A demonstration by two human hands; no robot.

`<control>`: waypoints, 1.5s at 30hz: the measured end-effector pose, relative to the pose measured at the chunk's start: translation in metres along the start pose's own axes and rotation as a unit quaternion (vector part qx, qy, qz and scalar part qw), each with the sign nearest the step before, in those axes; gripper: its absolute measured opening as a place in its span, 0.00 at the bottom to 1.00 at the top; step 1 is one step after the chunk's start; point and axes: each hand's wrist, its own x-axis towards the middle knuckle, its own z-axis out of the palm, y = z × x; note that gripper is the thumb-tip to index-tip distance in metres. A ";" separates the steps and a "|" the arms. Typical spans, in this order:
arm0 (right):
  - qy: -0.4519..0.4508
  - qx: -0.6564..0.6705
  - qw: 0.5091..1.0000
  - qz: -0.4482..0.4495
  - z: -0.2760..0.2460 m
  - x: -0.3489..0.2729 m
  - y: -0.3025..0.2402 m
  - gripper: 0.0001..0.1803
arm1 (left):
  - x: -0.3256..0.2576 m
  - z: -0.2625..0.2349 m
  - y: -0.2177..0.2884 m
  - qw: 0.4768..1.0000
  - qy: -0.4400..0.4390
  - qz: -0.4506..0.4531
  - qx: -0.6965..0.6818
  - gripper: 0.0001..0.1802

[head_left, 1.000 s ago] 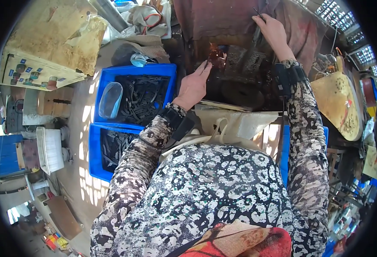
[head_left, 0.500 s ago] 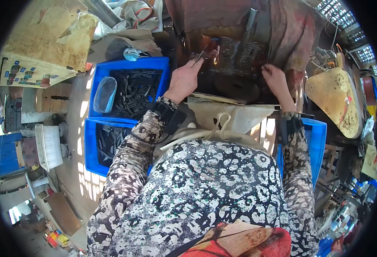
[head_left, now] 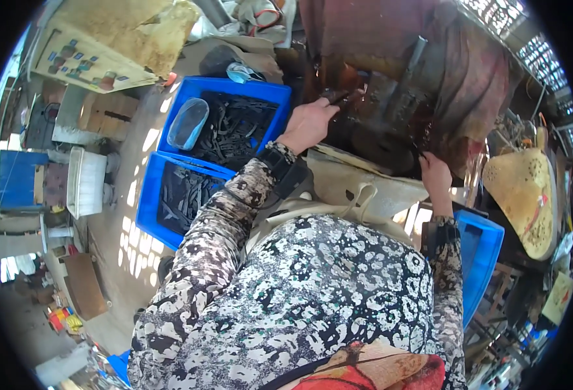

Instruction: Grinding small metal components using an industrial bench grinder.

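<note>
Black piece in right hand, now lower, nearer blue bin

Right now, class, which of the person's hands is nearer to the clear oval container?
The left. The left hand is right of the clear oval container, just past the edge of its blue bin; the right hand is farther right and lower.
</note>
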 end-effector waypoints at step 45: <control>0.240 0.058 0.969 -0.014 0.029 -0.006 -0.019 0.06 | 0.016 -0.003 -0.035 0.974 -0.186 0.119 0.058 0.13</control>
